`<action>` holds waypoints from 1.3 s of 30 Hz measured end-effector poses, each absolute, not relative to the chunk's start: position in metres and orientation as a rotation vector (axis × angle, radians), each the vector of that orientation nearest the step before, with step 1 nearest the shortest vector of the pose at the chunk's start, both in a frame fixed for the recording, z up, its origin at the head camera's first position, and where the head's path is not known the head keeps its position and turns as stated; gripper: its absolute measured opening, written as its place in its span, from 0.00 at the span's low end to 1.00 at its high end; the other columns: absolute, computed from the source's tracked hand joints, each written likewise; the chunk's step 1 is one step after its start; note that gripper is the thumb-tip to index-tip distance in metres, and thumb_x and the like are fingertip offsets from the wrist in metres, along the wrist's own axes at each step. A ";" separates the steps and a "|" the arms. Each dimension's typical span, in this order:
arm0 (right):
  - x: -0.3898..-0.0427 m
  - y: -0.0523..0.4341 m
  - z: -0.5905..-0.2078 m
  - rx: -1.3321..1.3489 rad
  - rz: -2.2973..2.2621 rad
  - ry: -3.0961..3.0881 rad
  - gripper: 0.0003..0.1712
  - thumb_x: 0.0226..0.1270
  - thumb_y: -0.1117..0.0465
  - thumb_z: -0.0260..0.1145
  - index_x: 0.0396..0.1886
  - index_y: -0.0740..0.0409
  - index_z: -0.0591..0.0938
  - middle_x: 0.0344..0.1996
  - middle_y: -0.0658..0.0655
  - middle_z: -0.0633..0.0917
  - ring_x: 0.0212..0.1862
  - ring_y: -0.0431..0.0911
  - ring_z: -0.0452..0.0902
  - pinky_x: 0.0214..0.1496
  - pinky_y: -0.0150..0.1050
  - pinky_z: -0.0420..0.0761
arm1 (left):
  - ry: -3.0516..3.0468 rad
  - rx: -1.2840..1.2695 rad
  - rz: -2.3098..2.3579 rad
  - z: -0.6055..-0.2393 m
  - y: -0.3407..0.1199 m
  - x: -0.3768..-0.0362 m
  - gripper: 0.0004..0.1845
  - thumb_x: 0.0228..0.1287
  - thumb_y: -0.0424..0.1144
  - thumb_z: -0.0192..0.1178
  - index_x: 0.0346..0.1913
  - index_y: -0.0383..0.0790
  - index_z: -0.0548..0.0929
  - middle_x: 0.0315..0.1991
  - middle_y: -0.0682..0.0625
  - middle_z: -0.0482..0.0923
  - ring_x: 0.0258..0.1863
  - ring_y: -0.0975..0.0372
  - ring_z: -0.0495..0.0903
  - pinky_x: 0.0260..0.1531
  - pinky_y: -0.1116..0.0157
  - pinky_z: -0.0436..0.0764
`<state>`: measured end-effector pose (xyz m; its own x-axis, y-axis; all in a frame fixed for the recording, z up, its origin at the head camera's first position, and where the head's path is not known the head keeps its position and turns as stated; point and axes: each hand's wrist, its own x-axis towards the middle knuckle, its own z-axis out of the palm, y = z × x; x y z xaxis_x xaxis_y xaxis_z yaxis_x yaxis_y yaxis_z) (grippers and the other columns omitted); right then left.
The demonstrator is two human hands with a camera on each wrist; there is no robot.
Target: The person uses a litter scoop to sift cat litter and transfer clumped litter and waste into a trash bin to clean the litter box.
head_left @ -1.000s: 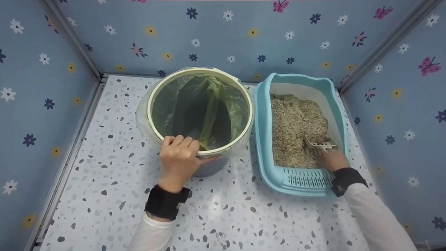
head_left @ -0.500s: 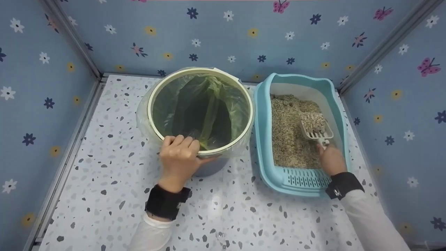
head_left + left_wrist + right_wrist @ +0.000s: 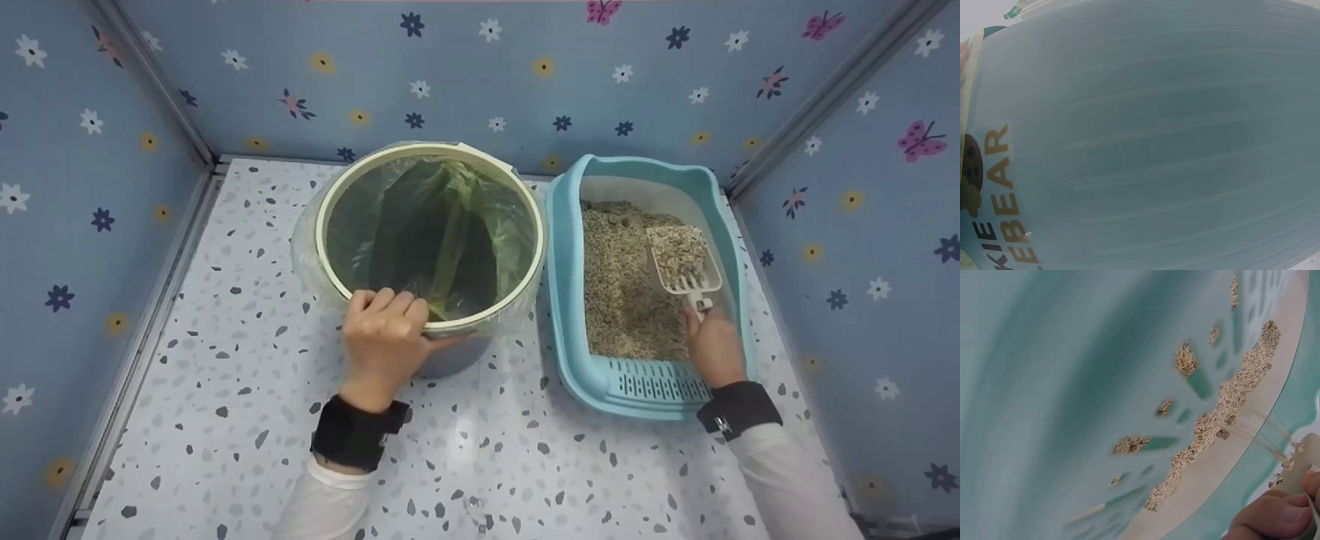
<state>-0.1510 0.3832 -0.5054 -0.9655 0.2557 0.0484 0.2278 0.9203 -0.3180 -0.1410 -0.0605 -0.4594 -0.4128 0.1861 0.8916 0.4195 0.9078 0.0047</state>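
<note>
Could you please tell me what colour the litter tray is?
The litter tray is light turquoise blue, seen best in the head view.

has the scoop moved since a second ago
Yes. The scoop, held by the right hand, has lifted out of the litter and now sits farther toward the back of the litter tray, loaded.

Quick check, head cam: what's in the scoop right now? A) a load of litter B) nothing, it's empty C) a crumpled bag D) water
A: the white scoop held by the right hand carries a heap of tan litter above the blue litter tray, while the left hand grips the rim of the lined bin.
</note>
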 end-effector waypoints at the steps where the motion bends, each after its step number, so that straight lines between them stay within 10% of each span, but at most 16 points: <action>1: -0.151 0.383 -0.505 -0.381 0.485 -2.987 0.27 0.76 0.48 0.42 0.35 0.72 0.67 0.18 0.62 0.72 0.18 0.56 0.72 0.20 0.48 0.68 | -2.003 -0.439 -0.275 -0.459 -0.060 -0.141 0.40 0.37 0.78 0.58 0.09 0.43 0.60 0.08 0.52 0.59 0.11 0.57 0.62 0.21 0.59 0.66; 18: -0.159 0.372 -0.485 -0.375 0.675 -2.853 0.31 0.76 0.45 0.39 0.48 0.74 0.66 0.23 0.60 0.71 0.21 0.52 0.68 0.23 0.43 0.66 | -1.993 -0.439 -0.283 -0.459 -0.060 -0.142 0.40 0.36 0.78 0.58 0.09 0.43 0.58 0.08 0.53 0.57 0.10 0.56 0.61 0.19 0.59 0.62; 39: -0.159 0.372 -0.480 -0.312 0.325 -2.786 0.29 0.73 0.43 0.47 0.38 0.69 0.71 0.14 0.65 0.74 0.18 0.62 0.74 0.18 0.55 0.67 | -1.976 -0.438 -0.294 -0.460 -0.060 -0.141 0.40 0.40 0.77 0.57 0.09 0.43 0.59 0.08 0.52 0.59 0.11 0.57 0.62 0.21 0.59 0.66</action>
<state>-0.1591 0.3716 -0.4799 -0.9256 0.2490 0.2852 0.1766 0.9503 -0.2565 -0.1414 -0.0602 -0.4595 -0.3899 0.1732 0.9044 0.4291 0.9032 0.0121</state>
